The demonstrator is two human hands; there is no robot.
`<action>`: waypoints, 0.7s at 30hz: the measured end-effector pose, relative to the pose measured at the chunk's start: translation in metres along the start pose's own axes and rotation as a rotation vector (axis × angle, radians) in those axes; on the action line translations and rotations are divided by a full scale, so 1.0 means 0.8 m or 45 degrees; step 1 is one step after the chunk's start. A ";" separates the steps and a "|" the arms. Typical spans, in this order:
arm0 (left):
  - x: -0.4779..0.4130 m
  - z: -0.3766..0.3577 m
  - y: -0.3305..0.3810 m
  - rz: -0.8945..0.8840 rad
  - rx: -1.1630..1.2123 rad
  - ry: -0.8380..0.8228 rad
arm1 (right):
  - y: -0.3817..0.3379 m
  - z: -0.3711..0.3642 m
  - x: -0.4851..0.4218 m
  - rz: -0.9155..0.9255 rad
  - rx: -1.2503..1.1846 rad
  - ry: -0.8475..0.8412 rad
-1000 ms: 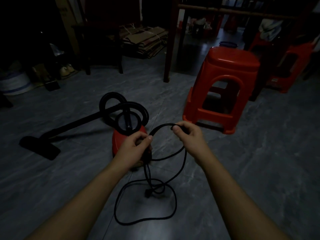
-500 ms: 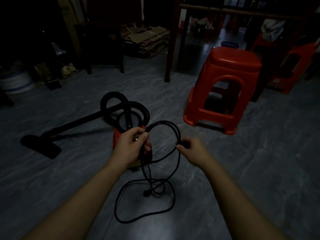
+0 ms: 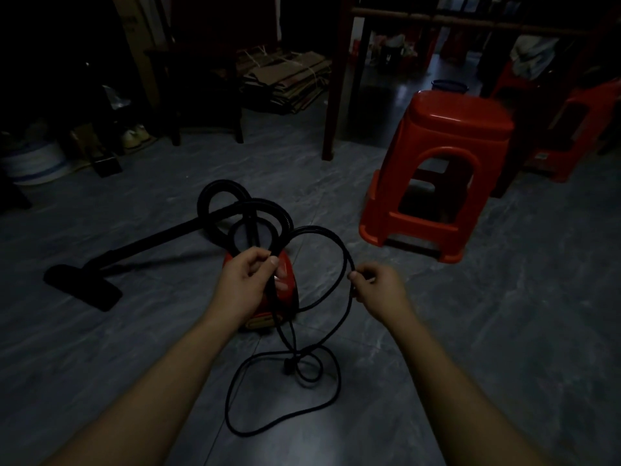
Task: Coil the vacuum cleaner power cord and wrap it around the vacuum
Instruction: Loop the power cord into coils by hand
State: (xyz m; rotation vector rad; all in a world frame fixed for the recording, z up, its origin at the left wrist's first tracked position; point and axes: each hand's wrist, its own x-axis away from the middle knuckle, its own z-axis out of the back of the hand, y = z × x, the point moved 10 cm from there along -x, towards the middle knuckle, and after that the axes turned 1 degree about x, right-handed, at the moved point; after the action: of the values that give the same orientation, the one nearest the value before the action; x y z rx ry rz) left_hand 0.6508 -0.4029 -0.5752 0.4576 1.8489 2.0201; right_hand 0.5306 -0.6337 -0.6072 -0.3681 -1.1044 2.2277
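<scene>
A small red vacuum cleaner [image 3: 285,290] stands on the grey floor, partly hidden behind my left hand. Its black hose [image 3: 245,210] loops above it, and the wand runs left to the floor nozzle [image 3: 84,290]. My left hand [image 3: 245,284] grips gathered loops of the black power cord [image 3: 336,243]. My right hand [image 3: 379,287] pinches the cord on the right side of the raised loop. The remaining cord lies in loose loops on the floor, with the plug [image 3: 287,366] among them.
A red plastic stool [image 3: 447,156] stands at the right, with more red stools behind it. A dark wooden table leg [image 3: 332,95] rises at centre back. Flattened cardboard [image 3: 285,79], dark furniture and a white bucket [image 3: 33,163] line the far side.
My right hand has moved down and to the right along the cord, widening the loop held between both hands. The left hand keeps its grip above the vacuum.
</scene>
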 end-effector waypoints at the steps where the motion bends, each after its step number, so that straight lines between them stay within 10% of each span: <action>1: -0.001 0.002 -0.003 0.005 -0.016 0.008 | -0.002 0.005 -0.001 0.003 -0.050 0.036; 13: 0.000 0.008 -0.024 0.064 -0.103 0.046 | -0.069 0.018 0.015 0.251 -0.481 0.079; 21: 0.001 0.009 -0.021 0.039 -0.082 0.050 | -0.053 0.006 0.007 0.287 -0.181 0.049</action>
State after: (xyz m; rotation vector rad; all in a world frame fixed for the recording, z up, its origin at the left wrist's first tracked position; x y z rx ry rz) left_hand 0.6545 -0.3953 -0.5910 0.4343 1.8041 2.1164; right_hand 0.5407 -0.6139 -0.5707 -0.6204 -1.2581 2.3296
